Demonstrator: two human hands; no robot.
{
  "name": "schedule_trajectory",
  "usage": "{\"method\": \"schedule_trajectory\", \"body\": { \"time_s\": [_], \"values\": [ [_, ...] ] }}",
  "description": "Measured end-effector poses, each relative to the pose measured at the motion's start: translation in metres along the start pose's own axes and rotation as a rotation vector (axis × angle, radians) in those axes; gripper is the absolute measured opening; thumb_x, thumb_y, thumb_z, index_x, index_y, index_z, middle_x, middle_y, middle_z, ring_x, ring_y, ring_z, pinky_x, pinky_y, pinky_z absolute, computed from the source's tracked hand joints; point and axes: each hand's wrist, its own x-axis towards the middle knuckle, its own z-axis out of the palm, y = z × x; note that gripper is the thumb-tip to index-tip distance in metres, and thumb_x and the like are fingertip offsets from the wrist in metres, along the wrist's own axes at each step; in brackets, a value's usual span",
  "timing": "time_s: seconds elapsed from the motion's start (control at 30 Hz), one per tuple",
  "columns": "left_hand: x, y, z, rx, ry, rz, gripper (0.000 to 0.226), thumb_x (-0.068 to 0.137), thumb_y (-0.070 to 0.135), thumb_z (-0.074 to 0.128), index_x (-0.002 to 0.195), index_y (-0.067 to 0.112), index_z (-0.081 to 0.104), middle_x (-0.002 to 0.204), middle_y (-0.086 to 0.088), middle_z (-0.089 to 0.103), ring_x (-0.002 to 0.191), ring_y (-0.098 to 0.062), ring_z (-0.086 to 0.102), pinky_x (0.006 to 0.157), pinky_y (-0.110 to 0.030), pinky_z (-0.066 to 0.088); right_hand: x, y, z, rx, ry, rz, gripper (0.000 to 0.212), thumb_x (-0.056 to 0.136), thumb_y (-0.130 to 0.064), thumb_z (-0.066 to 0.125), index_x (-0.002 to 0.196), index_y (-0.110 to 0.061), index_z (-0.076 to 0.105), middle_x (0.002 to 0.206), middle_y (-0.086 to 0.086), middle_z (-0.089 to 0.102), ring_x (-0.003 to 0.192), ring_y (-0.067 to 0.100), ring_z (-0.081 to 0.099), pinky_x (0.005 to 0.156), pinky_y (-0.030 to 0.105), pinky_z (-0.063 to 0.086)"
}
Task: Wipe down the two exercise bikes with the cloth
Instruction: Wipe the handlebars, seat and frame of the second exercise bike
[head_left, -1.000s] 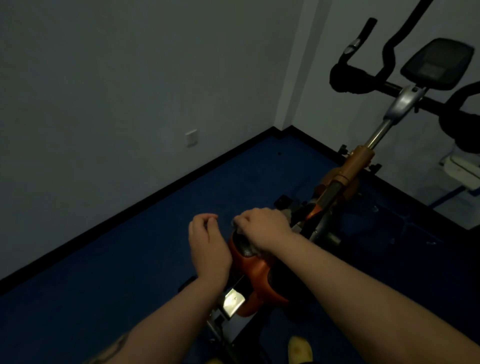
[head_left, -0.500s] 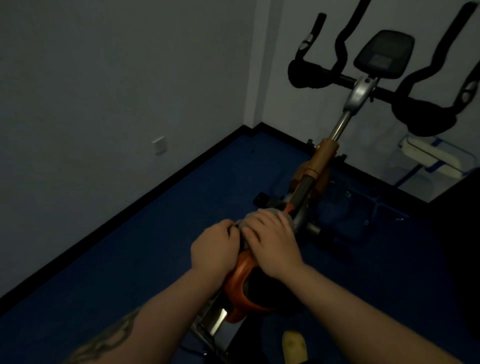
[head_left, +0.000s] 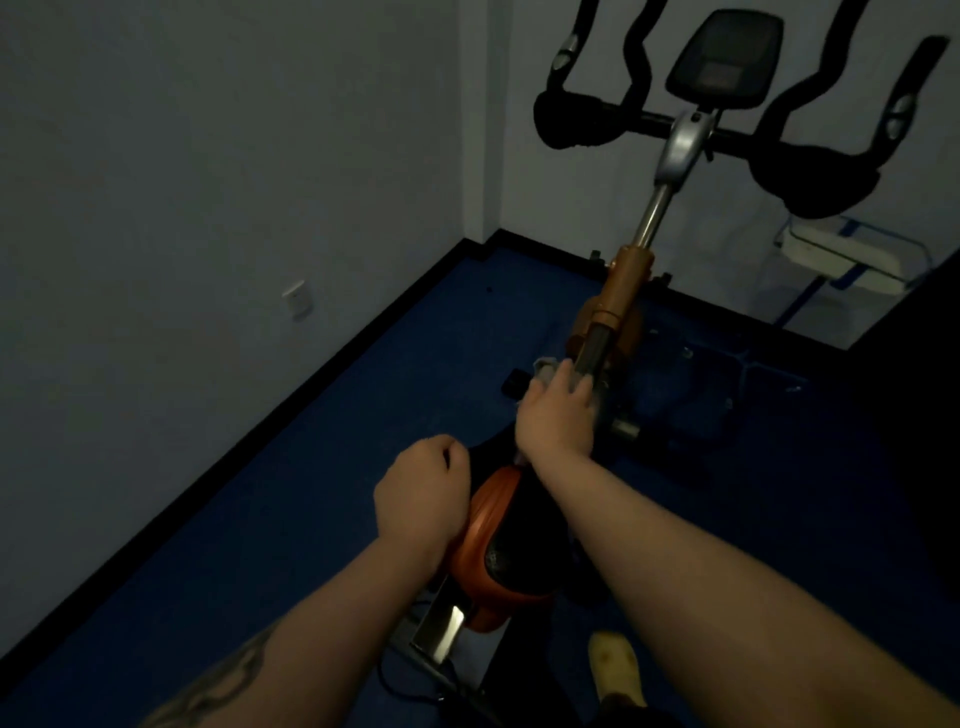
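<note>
Left of the exercise bike (head_left: 621, 296) a broad strip of blue floor (head_left: 291, 509) lies bare, edged by a black skirting board (head_left: 322, 379) at the foot of the pale wall, where a white wall socket (head_left: 297, 298) sits low down. The skirting turns at the corner behind the bike's front, so the bike's handlebars (head_left: 810, 171) and console (head_left: 724, 54) stand close to the far wall.

Beside the bike's orange saddle (head_left: 485, 540), on its left flank, the left hand (head_left: 422, 501) is curled into a loose fist; whether it holds anything cannot be told. Ahead of the saddle, on the bike's dark sloping frame tube (head_left: 595, 353), the right hand (head_left: 556, 415) presses a pale grey cloth (head_left: 545, 375) against the tube's left side, fingers laid forward over it, with the cloth showing past the fingertips. Under the saddle a shiny metal post (head_left: 441, 623) catches the light.

Right of the bike, near the far wall, a white and clear plastic fixture (head_left: 841, 254) hangs close to the right handlebar, and a dark panel (head_left: 914, 415) closes off that side. A yellow shoe (head_left: 615, 665) rests on the floor behind the saddle.
</note>
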Motion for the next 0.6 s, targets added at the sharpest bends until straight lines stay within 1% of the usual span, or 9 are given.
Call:
{"method": "schedule_trajectory", "body": {
  "time_s": [0.1, 0.17, 0.23, 0.3, 0.37, 0.4, 0.5, 0.53, 0.6],
  "values": [
    [-0.01, -0.003, 0.002, -0.145, 0.179, 0.123, 0.022, 0.094, 0.016, 0.048, 0.092, 0.025, 0.068, 0.094, 0.02, 0.061, 0.085, 0.001, 0.055, 0.071, -0.023, 0.044, -0.037, 0.004, 0.001, 0.017, 0.001, 0.018, 0.067, 0.102, -0.042, 0.029, 0.154, -0.019, -0.007, 0.16, 0.015, 0.001, 0.137, 0.037, 0.031, 0.106, 0.046, 0.038],
    [-0.013, -0.006, 0.004, -0.202, 0.27, 0.182, 0.023, 0.09, 0.01, 0.052, 0.09, 0.024, 0.07, 0.093, 0.019, 0.063, 0.085, -0.001, 0.057, 0.068, -0.021, 0.044, -0.075, 0.021, -0.002, -0.006, -0.061, -0.043, 0.072, 0.101, -0.043, 0.031, 0.153, -0.02, -0.013, 0.161, 0.012, -0.001, 0.13, 0.035, 0.042, 0.096, 0.04, 0.045],
    [-0.012, -0.006, 0.005, -0.199, 0.281, 0.197, 0.022, 0.089, 0.01, 0.053, 0.088, 0.023, 0.071, 0.096, 0.02, 0.063, 0.087, 0.001, 0.057, 0.067, -0.016, 0.041, -0.08, 0.032, -0.002, -0.045, -0.108, -0.073, 0.071, 0.101, -0.046, 0.027, 0.152, -0.02, -0.015, 0.161, 0.011, 0.003, 0.125, 0.034, 0.047, 0.09, 0.038, 0.045],
    [-0.011, -0.004, 0.006, -0.204, 0.279, 0.185, 0.022, 0.089, 0.01, 0.053, 0.087, 0.025, 0.07, 0.098, 0.022, 0.061, 0.088, 0.003, 0.054, 0.067, -0.013, 0.038, -0.061, 0.024, -0.004, -0.022, -0.076, -0.004, 0.07, 0.101, -0.046, 0.024, 0.152, -0.02, -0.016, 0.16, 0.014, 0.011, 0.126, 0.037, 0.046, 0.096, 0.042, 0.045],
    [-0.013, -0.004, 0.006, -0.247, 0.291, 0.122, 0.023, 0.09, 0.012, 0.052, 0.088, 0.026, 0.071, 0.099, 0.021, 0.061, 0.087, 0.001, 0.055, 0.067, -0.017, 0.039, -0.059, 0.012, -0.007, -0.019, -0.057, 0.056, 0.07, 0.102, -0.044, 0.025, 0.152, -0.018, -0.015, 0.16, 0.015, 0.009, 0.13, 0.037, 0.042, 0.098, 0.044, 0.044],
    [-0.013, -0.005, 0.007, -0.282, 0.298, 0.058, 0.023, 0.091, 0.013, 0.051, 0.088, 0.026, 0.07, 0.097, 0.019, 0.063, 0.084, -0.001, 0.057, 0.065, -0.019, 0.039, -0.068, 0.012, -0.005, -0.051, -0.052, 0.019, 0.069, 0.102, -0.044, 0.027, 0.153, -0.017, -0.012, 0.161, 0.015, 0.004, 0.135, 0.036, 0.036, 0.1, 0.043, 0.043],
    [-0.01, -0.008, 0.007, -0.413, 0.319, -0.159, 0.026, 0.092, 0.015, 0.048, 0.088, 0.028, 0.07, 0.083, 0.005, 0.067, 0.069, -0.01, 0.058, 0.054, -0.024, 0.035, -0.125, 0.024, -0.01, -0.265, -0.1, -0.247, 0.065, 0.101, -0.049, 0.021, 0.154, -0.018, 0.001, 0.16, 0.014, -0.014, 0.148, 0.033, 0.002, 0.116, 0.045, 0.019],
    [-0.01, -0.009, 0.007, -0.435, 0.32, -0.191, 0.027, 0.092, 0.015, 0.047, 0.087, 0.027, 0.07, 0.08, 0.002, 0.067, 0.066, -0.011, 0.057, 0.053, -0.025, 0.034, -0.135, 0.03, -0.012, -0.316, -0.135, -0.293, 0.064, 0.101, -0.051, 0.017, 0.154, -0.018, 0.002, 0.159, 0.012, -0.018, 0.148, 0.031, -0.007, 0.118, 0.046, 0.01],
    [-0.008, -0.009, 0.005, -0.453, 0.296, -0.215, 0.028, 0.092, 0.015, 0.046, 0.087, 0.026, 0.071, 0.081, 0.001, 0.067, 0.07, -0.013, 0.058, 0.055, -0.027, 0.036, -0.127, 0.029, -0.011, -0.318, -0.15, -0.267, 0.064, 0.101, -0.051, 0.015, 0.155, -0.019, 0.006, 0.159, 0.012, -0.02, 0.147, 0.03, -0.011, 0.119, 0.047, 0.004]
  ]
}}
